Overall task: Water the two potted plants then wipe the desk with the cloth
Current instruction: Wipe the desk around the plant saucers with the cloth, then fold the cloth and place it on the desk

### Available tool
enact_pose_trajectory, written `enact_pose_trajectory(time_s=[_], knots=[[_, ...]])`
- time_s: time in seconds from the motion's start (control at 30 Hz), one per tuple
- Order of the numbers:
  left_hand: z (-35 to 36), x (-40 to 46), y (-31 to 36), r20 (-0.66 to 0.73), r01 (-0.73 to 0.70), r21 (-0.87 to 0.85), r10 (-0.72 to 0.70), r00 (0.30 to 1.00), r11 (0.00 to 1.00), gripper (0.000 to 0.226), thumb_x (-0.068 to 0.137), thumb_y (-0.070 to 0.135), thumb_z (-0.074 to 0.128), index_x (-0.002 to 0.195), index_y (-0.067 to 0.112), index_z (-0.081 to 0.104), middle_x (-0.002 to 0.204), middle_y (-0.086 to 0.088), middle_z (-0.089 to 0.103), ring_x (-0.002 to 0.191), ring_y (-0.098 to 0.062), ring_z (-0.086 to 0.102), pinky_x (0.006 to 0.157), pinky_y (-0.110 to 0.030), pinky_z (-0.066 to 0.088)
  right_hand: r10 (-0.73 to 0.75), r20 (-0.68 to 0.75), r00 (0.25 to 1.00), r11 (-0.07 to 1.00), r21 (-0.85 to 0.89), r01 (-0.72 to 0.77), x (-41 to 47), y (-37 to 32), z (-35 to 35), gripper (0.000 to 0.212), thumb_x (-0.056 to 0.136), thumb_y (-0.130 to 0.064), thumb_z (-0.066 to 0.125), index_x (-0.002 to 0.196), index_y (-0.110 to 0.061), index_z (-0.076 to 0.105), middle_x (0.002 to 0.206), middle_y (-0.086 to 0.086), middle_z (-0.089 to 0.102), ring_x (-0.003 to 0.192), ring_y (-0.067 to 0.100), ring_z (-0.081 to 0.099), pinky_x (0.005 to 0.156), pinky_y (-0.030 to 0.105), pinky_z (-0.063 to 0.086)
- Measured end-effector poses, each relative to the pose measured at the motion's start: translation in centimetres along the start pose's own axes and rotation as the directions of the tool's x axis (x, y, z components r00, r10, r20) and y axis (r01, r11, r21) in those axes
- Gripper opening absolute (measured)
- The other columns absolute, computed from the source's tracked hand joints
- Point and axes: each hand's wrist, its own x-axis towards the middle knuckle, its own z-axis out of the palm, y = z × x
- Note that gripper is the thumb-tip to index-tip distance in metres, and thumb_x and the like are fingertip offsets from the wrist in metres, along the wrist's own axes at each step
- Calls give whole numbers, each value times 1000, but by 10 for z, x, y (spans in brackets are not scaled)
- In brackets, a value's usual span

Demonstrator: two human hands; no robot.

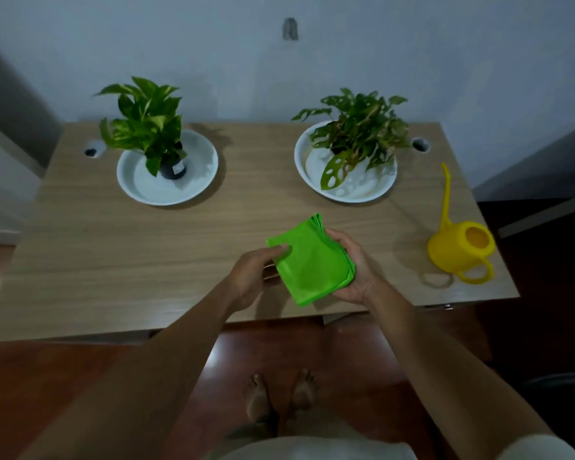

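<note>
A folded bright green cloth [307,260] is held just above the front middle of the wooden desk [146,247]. My right hand [352,267] grips its right edge from underneath and the side. My left hand [256,270] holds its left edge, with fingers lying on top. At the back left a leafy plant in a small black pot [146,127] stands in a white dish [140,190]. At the back right a second plant with holed leaves [356,131] stands in another white dish [375,194]. A yellow watering can [458,247] sits on the desk at the right, spout pointing away.
Round cable holes [92,151] [420,145] sit at the desk's two back corners. A pale wall rises right behind the desk. Below the front edge are a reddish floor and my bare feet [279,396]. A dark chair edge [558,383] shows at the lower right.
</note>
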Motion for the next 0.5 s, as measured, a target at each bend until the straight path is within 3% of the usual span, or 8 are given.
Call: enact_pose_trajectory(time_s=[0.1, 0.17, 0.27, 0.33, 0.4, 0.43, 0.5], knots=[[25, 15, 3, -10, -74, 44, 74, 997, 996, 23, 101, 13, 59, 121, 10, 70, 106, -6, 77, 96, -22, 72, 79, -29, 61, -35, 5, 999, 998, -56, 35, -1, -13, -26, 40, 98, -33, 54, 121, -8, 76, 123, 17, 75, 106, 32, 75, 101, 49, 53], [38, 25, 5, -26, -100, 124, 104, 994, 987, 28, 102, 14, 58, 129, 7, 65, 113, -11, 75, 99, -26, 72, 85, -36, 61, -85, -29, 996, 981, -178, 79, 0, -23, -46, 30, 97, -21, 60, 124, -11, 70, 124, 18, 74, 107, 33, 74, 96, 53, 57], [54, 41, 1, -26, -133, 269, 145, 989, 954, 24, 103, 14, 59, 125, 12, 68, 117, -14, 75, 104, -29, 72, 96, -45, 57, -207, -152, 966, 902, -411, 129, 5, -36, -75, 35, 95, -13, 71, 130, -7, 65, 124, 21, 74, 113, 39, 72, 100, 59, 57], [67, 51, -3, -7, -157, 313, 167, 986, 937, 18, 104, 13, 58, 117, 18, 70, 109, -9, 78, 94, -22, 75, 90, -40, 61, -276, -218, 936, 842, -525, 126, 8, -43, -93, 29, 99, -16, 68, 127, -9, 68, 119, 17, 77, 108, 33, 75, 96, 46, 62], [80, 63, -8, -31, -157, 342, 179, 983, 926, 19, 105, 15, 56, 120, 15, 68, 109, -10, 78, 88, -18, 75, 82, -36, 64, -327, -288, 900, 810, -576, 110, 9, -48, -110, 22, 104, -18, 61, 121, -6, 70, 110, 13, 78, 92, 21, 76, 74, 25, 61], [88, 70, -11, -47, -151, 370, 181, 982, 916, 21, 105, 17, 55, 123, 13, 67, 108, -11, 77, 83, -15, 75, 74, -31, 63, -352, -315, 881, 792, -602, 101, 8, -50, -117, 22, 106, -17, 58, 118, -3, 70, 104, 10, 76, 85, 16, 72, 66, 21, 57], [103, 79, -15, -89, -115, 430, 168, 982, 895, 20, 107, 21, 52, 122, 14, 63, 97, -8, 75, 68, -9, 70, 51, -22, 55, -421, -336, 842, 728, -679, 93, 10, -53, -134, 23, 106, -16, 57, 113, 2, 71, 97, 9, 73, 79, 14, 66, 65, 22, 50]])
